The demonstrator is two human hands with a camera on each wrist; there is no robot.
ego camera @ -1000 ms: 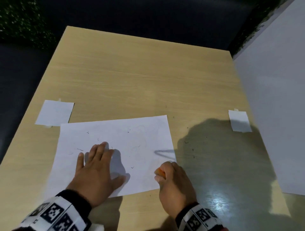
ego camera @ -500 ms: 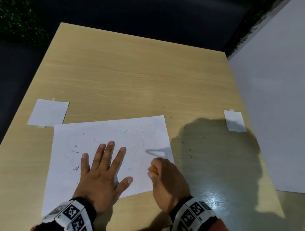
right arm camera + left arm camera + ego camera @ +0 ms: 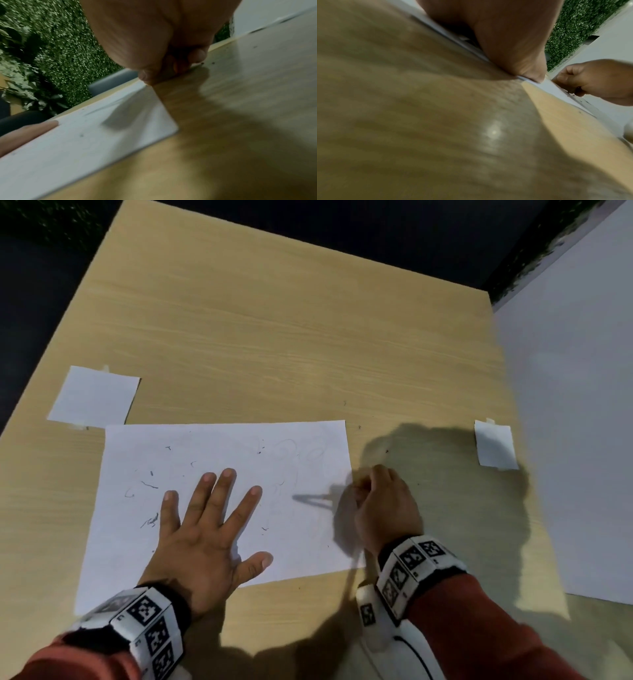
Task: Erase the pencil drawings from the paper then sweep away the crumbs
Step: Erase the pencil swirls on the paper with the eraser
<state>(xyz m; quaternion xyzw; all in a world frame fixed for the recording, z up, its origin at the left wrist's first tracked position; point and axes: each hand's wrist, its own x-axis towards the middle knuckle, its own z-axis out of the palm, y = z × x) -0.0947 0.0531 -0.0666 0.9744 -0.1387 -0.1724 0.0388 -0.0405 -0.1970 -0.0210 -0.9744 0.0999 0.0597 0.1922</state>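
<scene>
The right hand (image 3: 383, 505), fingers curled on a hidden eraser, has slid to the paper (image 3: 219, 501) right edge near faint loops, while the flat left hand (image 3: 209, 529) keeps pinning it, so erasing continues.

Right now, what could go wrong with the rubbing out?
The right hand works at the paper's right edge, away from the flat left hand, so the edge might crease. Faint pencil loops near the top right could get missed. Crumbs could smear under a palm.
</scene>
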